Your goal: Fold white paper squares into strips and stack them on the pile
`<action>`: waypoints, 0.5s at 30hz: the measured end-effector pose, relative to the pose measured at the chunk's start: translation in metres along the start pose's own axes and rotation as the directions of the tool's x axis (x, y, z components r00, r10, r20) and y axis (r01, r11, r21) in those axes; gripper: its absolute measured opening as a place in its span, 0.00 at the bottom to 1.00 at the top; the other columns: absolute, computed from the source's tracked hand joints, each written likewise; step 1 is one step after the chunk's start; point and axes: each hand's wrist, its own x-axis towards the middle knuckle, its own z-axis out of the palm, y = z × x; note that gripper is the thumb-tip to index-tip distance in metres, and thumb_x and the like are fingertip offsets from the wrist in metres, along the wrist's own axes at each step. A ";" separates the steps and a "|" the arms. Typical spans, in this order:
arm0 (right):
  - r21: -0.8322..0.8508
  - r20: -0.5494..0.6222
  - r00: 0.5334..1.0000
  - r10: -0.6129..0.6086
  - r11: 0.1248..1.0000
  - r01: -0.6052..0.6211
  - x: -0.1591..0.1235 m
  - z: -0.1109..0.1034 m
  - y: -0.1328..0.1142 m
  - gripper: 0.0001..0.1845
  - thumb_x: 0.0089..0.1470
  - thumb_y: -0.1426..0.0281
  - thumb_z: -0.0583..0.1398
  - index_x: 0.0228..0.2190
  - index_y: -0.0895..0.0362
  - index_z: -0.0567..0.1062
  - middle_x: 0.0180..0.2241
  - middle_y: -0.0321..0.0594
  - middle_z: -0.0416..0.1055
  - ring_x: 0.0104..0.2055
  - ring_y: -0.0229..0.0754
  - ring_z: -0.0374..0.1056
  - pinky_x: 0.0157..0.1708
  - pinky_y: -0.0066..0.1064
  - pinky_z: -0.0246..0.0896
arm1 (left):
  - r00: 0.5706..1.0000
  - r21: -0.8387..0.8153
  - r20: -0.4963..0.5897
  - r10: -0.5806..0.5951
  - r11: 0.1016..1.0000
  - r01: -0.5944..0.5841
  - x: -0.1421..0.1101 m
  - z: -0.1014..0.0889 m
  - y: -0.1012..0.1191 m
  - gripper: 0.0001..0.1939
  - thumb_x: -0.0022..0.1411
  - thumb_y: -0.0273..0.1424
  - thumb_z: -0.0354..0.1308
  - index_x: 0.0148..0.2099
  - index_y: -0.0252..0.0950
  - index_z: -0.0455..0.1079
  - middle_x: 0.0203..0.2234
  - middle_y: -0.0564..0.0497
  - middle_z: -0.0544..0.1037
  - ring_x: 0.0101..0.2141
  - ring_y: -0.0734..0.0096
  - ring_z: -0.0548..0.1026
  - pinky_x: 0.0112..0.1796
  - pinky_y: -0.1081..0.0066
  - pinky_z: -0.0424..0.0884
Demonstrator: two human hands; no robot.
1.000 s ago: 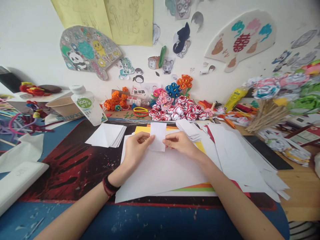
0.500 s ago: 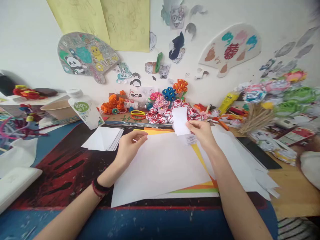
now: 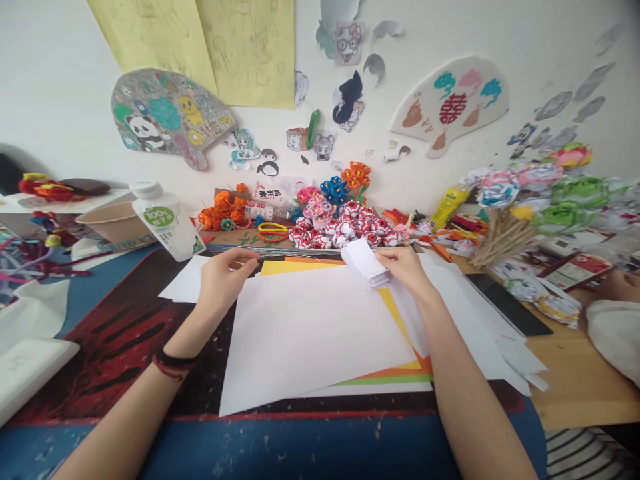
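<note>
My right hand (image 3: 403,267) pinches the right edge of a small folded white paper (image 3: 364,257). That piece lies on a little stack of similar folded papers (image 3: 377,283), at the far right corner of a large white sheet (image 3: 320,327). My left hand (image 3: 223,277) is raised over the left side, fingers loosely curled, thumb and forefinger slightly apart, with nothing visible in them. Beneath and behind it lies a stack of white paper squares (image 3: 183,279), partly hidden by the hand. Yellow, orange and green sheets (image 3: 385,377) show under the large sheet.
A white bottle (image 3: 167,223) and a paper bowl (image 3: 113,223) stand at the back left. Red-and-white paper flowers (image 3: 350,227) lie along the back. More paper sheets (image 3: 470,313), a black flat object (image 3: 510,303) and stemmed flowers (image 3: 500,220) are on the right. A person's sleeve (image 3: 615,333) shows at the right edge.
My right hand has lowered the folded paper onto the small stack. My left hand has moved left, from the large sheet's edge to over the paper squares. The view has shifted slightly.
</note>
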 end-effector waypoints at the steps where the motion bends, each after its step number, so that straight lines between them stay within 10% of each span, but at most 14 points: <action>1: -0.035 -0.008 1.000 -0.008 0.999 0.008 -0.001 -0.001 -0.001 0.14 0.48 0.66 0.62 0.35 0.58 0.83 0.35 0.45 0.80 0.40 0.51 0.73 0.40 0.36 0.65 | 0.999 0.145 0.002 0.037 0.989 -0.037 0.001 -0.004 -0.001 0.10 0.55 0.36 0.57 0.38 0.41 0.77 0.32 0.51 0.81 0.30 0.64 0.76 0.34 0.67 0.67; 6: -0.322 -0.116 0.974 -0.195 0.935 0.149 -0.006 0.004 -0.014 0.18 0.56 0.64 0.56 0.45 0.55 0.79 0.40 0.46 0.78 0.41 0.51 0.73 0.44 0.42 0.64 | 0.974 0.744 0.066 0.219 0.639 -0.194 0.002 -0.016 -0.013 0.18 0.62 0.38 0.50 0.44 0.33 0.75 0.38 0.38 0.79 0.42 0.44 0.73 0.39 0.57 0.63; 15: -0.284 0.321 0.886 -0.335 0.858 0.427 -0.018 0.027 -0.023 0.24 0.64 0.66 0.47 0.59 0.53 0.66 0.63 0.40 0.57 0.64 0.48 0.55 0.61 0.43 0.51 | 0.967 0.870 0.220 0.126 0.423 -0.254 -0.003 -0.017 -0.024 0.21 0.66 0.39 0.44 0.36 0.29 0.74 0.30 0.32 0.78 0.35 0.44 0.75 0.35 0.58 0.61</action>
